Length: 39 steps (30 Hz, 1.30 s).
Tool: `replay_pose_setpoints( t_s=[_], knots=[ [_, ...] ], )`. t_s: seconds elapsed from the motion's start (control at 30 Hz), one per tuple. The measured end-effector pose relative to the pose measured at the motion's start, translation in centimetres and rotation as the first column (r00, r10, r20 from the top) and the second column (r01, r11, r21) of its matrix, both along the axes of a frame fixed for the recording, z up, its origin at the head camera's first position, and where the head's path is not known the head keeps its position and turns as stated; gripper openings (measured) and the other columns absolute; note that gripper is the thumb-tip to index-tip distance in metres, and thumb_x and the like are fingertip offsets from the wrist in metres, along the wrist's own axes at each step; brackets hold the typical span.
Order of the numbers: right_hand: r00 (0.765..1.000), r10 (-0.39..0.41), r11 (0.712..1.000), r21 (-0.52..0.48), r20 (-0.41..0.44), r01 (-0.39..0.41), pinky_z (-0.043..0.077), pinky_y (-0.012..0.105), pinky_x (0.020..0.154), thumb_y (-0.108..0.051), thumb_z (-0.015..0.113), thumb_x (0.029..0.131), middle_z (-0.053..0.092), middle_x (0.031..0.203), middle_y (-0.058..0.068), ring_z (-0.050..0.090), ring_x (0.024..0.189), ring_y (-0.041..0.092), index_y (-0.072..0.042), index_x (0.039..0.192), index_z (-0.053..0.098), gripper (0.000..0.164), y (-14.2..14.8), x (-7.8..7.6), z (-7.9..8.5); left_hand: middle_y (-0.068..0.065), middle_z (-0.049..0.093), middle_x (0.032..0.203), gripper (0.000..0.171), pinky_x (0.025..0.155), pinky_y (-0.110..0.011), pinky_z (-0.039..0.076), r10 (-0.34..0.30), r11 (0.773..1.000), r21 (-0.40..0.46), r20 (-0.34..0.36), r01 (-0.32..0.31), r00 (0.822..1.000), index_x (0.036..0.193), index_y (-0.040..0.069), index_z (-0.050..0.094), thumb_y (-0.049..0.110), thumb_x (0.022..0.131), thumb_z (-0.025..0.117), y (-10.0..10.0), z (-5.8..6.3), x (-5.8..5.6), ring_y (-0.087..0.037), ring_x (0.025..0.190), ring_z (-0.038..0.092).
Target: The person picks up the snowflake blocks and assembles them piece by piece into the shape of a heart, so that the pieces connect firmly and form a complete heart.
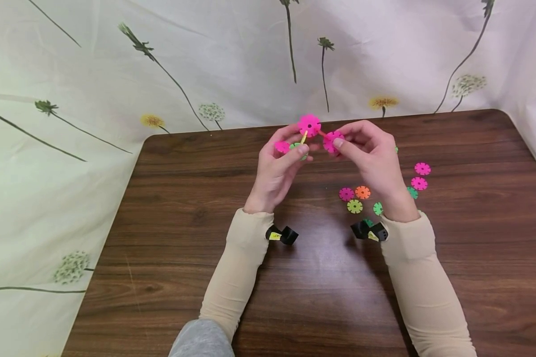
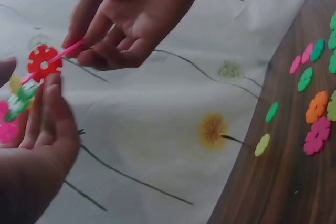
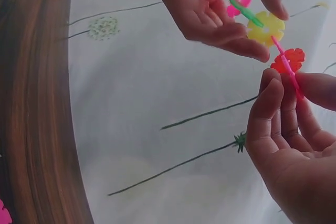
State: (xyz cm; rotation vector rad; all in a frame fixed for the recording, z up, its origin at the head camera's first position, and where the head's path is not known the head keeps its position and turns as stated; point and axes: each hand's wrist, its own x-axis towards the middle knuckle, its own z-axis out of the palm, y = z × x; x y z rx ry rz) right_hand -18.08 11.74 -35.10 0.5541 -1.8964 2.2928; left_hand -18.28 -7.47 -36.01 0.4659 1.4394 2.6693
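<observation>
A short chain of notched plastic discs is held up between both hands over the table's far edge. My left hand point(image 1: 274, 171) holds its left end, thumb against a green disc point(image 2: 22, 100); a pink disc point(image 1: 282, 147) and a yellow disc point(image 3: 266, 29) join there. Further along are an upper pink disc point(image 1: 309, 125) and a red disc point(image 2: 44, 64). With thumb and fingertips, my right hand point(image 1: 375, 153) pinches a pink disc point(image 1: 332, 141) at the right end, close against the red one. In the right wrist view, the left fingers lie beside the yellow disc.
Loose discs lie on the brown wooden table point(image 1: 196, 238) below the right hand, among them an orange disc point(image 1: 363, 192), a plum disc point(image 1: 346, 194), a yellow-green disc point(image 1: 355, 206) and pink discs point(image 1: 422, 168). A flower-printed cloth point(image 1: 250, 59) hangs behind the table.
</observation>
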Motion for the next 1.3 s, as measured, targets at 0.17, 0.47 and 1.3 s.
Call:
replay_pose_setpoints(
  t_s=[0.17,0.47,1.3],
  knots=[
    [1.000,-0.005,1.000,-0.020,-0.009,0.005,0.057,0.025,0.069,-0.003,0.067,0.088,0.068,0.083,0.006,0.064,0.072,0.018,0.001,0.101,0.068,0.014,0.5,-0.1,0.0,-0.004,0.069,0.104,0.037,0.077,-0.027,0.058,0.012,0.991,-0.130,0.013,-0.010,1.000,0.121,0.000,0.059,-0.013,0.086,0.058,-0.3,0.1,0.0,-0.018,0.089,0.071],
    [0.999,0.016,1.000,-0.009,0.028,-0.016,0.056,0.023,0.071,-0.004,0.067,0.089,0.069,0.087,0.006,0.064,0.076,0.017,-0.001,0.105,0.069,0.017,1.2,-0.3,0.0,-0.009,0.069,0.109,0.049,0.082,-0.035,0.059,-0.110,0.945,-0.311,-0.026,0.097,0.994,0.131,0.002,0.052,-0.011,0.085,0.063,-0.4,0.1,0.1,-0.024,0.089,0.072],
    [0.981,0.042,0.998,-0.048,0.188,-0.034,0.059,0.027,0.063,-0.008,0.068,0.090,0.067,0.089,0.008,0.066,0.065,0.016,0.000,0.107,0.069,0.019,0.9,-1.3,-1.1,-0.008,0.071,0.104,0.035,0.071,-0.026,0.060,-0.074,0.928,-0.352,0.157,0.126,0.985,0.127,0.001,0.057,0.022,0.104,0.043,0.8,-0.5,0.1,-0.014,0.081,0.072]
  ],
)
